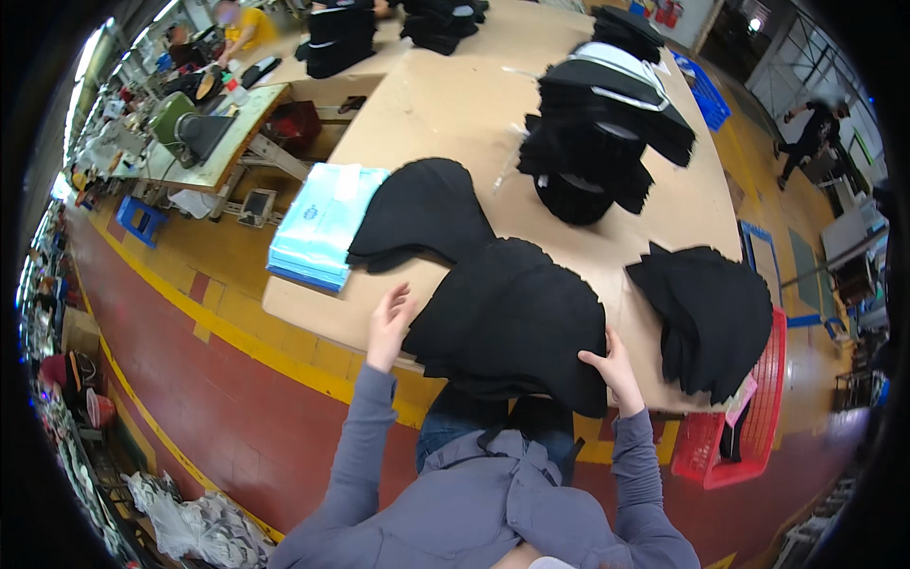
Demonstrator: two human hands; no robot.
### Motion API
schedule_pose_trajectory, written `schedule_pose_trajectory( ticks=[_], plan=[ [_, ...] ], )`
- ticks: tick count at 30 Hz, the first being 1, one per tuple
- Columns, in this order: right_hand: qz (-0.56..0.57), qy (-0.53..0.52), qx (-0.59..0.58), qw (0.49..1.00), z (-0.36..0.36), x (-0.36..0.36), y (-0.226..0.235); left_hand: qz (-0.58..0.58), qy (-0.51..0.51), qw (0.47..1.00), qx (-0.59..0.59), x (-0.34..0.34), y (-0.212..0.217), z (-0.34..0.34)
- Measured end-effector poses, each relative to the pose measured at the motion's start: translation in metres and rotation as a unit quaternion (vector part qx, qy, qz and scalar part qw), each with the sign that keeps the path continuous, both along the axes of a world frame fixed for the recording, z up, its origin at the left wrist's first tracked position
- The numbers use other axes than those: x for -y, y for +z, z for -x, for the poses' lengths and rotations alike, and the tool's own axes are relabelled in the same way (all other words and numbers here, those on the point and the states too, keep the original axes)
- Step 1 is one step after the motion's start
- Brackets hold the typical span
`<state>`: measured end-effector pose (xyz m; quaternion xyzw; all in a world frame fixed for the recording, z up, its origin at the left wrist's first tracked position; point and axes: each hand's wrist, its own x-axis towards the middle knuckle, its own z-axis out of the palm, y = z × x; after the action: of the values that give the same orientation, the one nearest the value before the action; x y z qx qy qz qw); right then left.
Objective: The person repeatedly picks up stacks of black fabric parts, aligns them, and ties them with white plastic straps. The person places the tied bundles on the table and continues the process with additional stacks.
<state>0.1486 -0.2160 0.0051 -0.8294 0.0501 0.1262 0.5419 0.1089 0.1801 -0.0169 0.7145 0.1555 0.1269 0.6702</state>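
head view, black fabric stack [507, 313] between both hands' fingers [398, 302]

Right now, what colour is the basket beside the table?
Red, seen in the head view: the basket sits by the table's right corner.

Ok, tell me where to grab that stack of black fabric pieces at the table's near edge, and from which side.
Grip the black fabric stack by its near corners, coming from the near table edge. It overhangs that edge there, so fingers can slide under. The left hand and right hand already touch its two flanks; the far lobes lie flat on the board, likely harder to get under.
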Motion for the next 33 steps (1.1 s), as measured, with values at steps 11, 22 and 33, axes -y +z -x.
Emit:
schedule_pose_trajectory(
  ticks=[11,22,33],
  plan=[
    [0.013,0.035,-0.031,0.999,0.015,-0.033,0.007,-0.043,-0.197,0.961,-0.191,0.04,0.027,-0.048],
    [0.176,0.013,0.094,0.98,-0.006,-0.067,0.014,0.117,-0.152,0.972,-0.137,0.038,0.008,-0.025],
    [-0.201,0.057,-0.07,0.975,-0.01,-0.056,0.059,0.137,-0.198,0.958,-0.159,0.061,0.04,-0.027]
  ],
)
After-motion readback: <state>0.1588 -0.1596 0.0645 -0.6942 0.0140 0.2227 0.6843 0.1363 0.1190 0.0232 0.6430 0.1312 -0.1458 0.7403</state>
